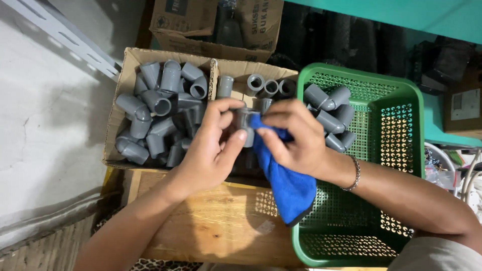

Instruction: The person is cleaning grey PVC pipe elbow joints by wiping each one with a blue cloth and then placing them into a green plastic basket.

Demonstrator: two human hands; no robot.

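left hand (211,145) grip pinches grey fitting (244,120); right hand (293,135) clutches blue cloth (286,180).

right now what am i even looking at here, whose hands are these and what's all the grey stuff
This is one picture from a camera worn on a person's head, looking down at their own two bare hands; no machine is involved. The left hand grips a grey pipe fitting. The right hand presses a blue cloth against it. The grey things are plastic pipe elbows: many fill a cardboard box on the left, a few lie in the far end of a green plastic basket on the right. A wooden board lies beneath the hands.
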